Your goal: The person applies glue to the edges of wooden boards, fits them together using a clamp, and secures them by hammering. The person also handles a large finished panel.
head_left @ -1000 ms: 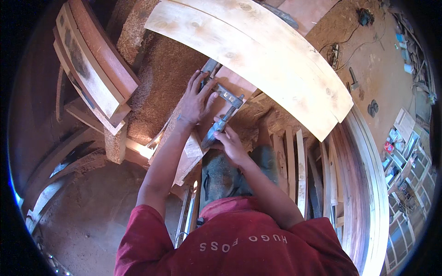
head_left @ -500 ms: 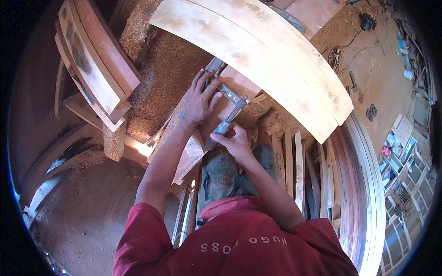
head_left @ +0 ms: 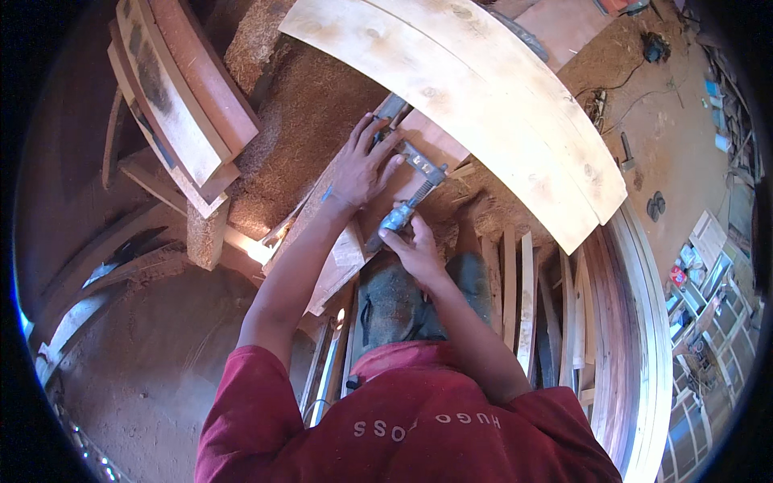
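Note:
A metal bar clamp [head_left: 422, 163] lies across the wooden beam in front of me, below a pale curved board [head_left: 483, 105]. Its threaded screw ends in a worn blue handle [head_left: 395, 217] that points toward my lap. My right hand [head_left: 417, 253] has its thumb and fingers closed round this handle. Stretched and spread, the fingers of my left hand [head_left: 358, 173] lie over the beam and reach the clamp's bar; the palm side is hidden. The clamp's far end is partly covered by my left fingers.
Curved wooden pieces [head_left: 173, 105] are stacked at the left, beside heaps of sawdust [head_left: 298, 129]. Upright wooden strips [head_left: 527, 298] stand right of my legs, near long bent boards [head_left: 640, 338]. A hammer-like tool [head_left: 626, 151] and cables lie on the ground farther right.
My right fingers have shifted round the clamp handle and uncovered more of its blue part. My left hand stays spread by the clamp. The whole view has slid slightly.

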Demonstrator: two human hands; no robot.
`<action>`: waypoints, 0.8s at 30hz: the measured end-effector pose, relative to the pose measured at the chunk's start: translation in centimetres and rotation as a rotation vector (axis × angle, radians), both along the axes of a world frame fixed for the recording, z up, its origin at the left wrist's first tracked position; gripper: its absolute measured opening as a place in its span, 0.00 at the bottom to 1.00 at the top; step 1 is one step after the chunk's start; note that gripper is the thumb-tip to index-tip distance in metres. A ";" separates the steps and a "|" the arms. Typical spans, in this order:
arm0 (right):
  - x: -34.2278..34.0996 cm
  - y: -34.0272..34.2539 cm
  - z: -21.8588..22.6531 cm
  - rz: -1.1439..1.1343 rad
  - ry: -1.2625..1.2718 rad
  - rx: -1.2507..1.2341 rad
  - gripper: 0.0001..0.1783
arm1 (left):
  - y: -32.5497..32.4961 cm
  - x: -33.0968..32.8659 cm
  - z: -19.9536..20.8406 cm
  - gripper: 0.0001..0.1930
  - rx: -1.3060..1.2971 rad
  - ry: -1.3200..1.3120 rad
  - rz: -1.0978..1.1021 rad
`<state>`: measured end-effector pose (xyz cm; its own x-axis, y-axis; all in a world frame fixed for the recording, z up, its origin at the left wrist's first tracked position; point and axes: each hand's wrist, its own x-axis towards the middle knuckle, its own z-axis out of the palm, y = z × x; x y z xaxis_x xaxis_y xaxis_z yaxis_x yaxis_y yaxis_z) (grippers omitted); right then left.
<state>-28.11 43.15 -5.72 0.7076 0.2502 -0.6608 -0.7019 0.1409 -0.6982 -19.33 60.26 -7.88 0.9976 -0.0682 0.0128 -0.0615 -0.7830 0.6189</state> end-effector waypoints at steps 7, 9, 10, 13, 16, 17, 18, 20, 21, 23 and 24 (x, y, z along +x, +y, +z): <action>-2.3 0.4 0.0 0.403 0.042 -0.362 0.33 | 0.1 -0.1 0.0 0.21 0.010 -0.019 -0.011; -5.2 0.9 1.7 0.668 0.107 -0.367 0.42 | 0.1 -0.3 0.0 0.20 0.007 -0.020 -0.001; -7.2 2.0 2.5 0.574 0.052 -0.499 0.46 | 0.0 -0.3 0.0 0.20 0.002 -0.022 0.010; -8.0 5.7 2.8 0.451 0.037 -0.793 0.50 | -0.2 0.0 0.1 0.21 0.009 -0.034 -0.005; -8.9 7.3 1.8 0.401 -0.050 -1.015 0.47 | -0.3 0.2 0.1 0.21 0.030 -0.017 -0.013; -9.3 7.3 1.8 0.392 -0.179 -1.070 0.45 | -0.2 0.2 0.1 0.21 0.027 -0.026 -0.016; -9.5 6.9 1.7 0.385 -0.184 -1.074 0.45 | -0.2 0.2 0.2 0.21 0.030 -0.017 -0.012; -9.7 5.3 1.8 0.421 -0.237 -0.882 0.42 | -0.3 0.1 0.2 0.22 0.029 -0.015 -0.010; -9.9 4.4 1.9 0.438 -0.262 -0.786 0.40 | -0.2 0.1 0.2 0.22 0.023 -0.020 -0.015; -9.8 0.2 2.4 0.608 -0.221 -0.584 0.38 | -0.1 0.3 0.0 0.21 0.009 -0.032 -0.017; -9.9 -2.3 3.0 0.664 -0.203 -0.432 0.36 | -0.1 0.1 0.0 0.21 0.011 -0.029 -0.013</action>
